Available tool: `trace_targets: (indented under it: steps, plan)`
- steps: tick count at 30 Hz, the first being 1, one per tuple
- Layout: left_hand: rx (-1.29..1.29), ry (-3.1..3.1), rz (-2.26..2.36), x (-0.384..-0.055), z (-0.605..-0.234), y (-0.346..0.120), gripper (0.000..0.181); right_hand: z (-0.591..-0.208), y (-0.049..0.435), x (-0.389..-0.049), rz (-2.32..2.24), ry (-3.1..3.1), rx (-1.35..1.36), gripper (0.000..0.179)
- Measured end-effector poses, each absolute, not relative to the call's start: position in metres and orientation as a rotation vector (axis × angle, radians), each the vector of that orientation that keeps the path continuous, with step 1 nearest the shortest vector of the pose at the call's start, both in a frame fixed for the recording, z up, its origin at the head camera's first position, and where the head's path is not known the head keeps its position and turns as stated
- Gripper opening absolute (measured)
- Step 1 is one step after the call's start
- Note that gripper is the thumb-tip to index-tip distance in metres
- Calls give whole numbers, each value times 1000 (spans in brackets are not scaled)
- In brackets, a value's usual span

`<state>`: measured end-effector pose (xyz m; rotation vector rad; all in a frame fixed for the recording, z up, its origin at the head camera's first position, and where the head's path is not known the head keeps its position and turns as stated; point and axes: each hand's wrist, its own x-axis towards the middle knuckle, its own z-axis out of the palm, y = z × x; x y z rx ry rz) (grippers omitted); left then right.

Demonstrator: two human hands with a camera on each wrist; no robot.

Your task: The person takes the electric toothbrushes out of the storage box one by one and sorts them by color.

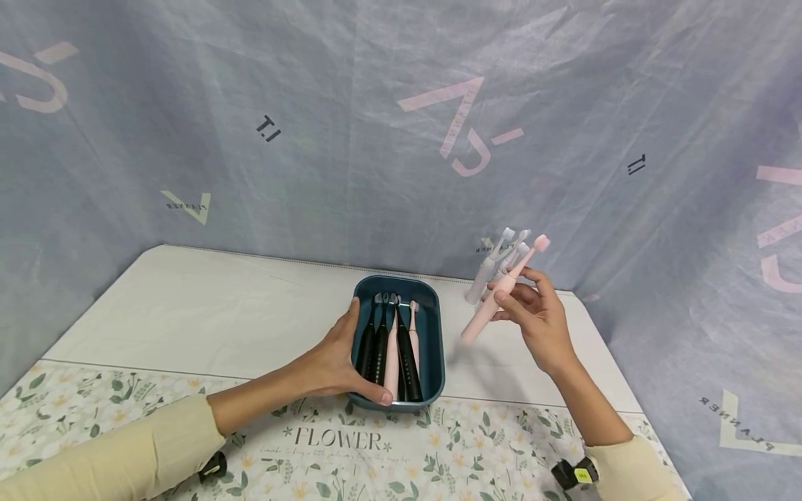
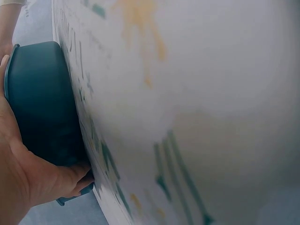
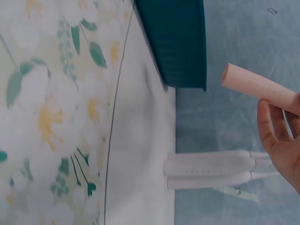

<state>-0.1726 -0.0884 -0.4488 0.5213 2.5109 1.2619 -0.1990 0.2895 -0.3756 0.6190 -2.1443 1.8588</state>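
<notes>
My left hand [image 1: 328, 358] grips the left side of a dark teal plastic bin [image 1: 434, 348], its thumb by the front rim. Inside lie several black electric toothbrushes [image 1: 379, 348] and two pink ones, one of them a pink toothbrush [image 1: 392, 358] between the black handles. To the right of the bin, my right hand [image 1: 541, 320] pinches another pink electric toothbrush [image 1: 481, 321] in the air, tilted with its head up. Just behind that hand, several white electric toothbrushes [image 1: 481, 278] stand upright on the table. The right wrist view shows their white handles [image 3: 206, 165] side by side.
A white table [image 1: 250, 306] carries a floral mat [image 1: 301, 459] along its front, printed with FLOWER. Grey-blue printed fabric [image 1: 351, 139] hangs behind and at both sides. Dark bands are on both wrists.
</notes>
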Motion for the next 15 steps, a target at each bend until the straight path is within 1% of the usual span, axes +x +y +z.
trace_targets:
  steps: [5, 12, 15]
  plan:
    - [523, 2516, 1257, -172, -449, -88, 179, -373, 298, -203, 1824, -2152, 553, 49]
    - [517, 2510, 1265, -172, -446, -88, 179, -368, 307, -208, 1837, -2131, 504, 57]
    - [514, 2511, 1260, -172, -447, -87, 179, -368, 312, -210, 1849, -2118, 477, 56]
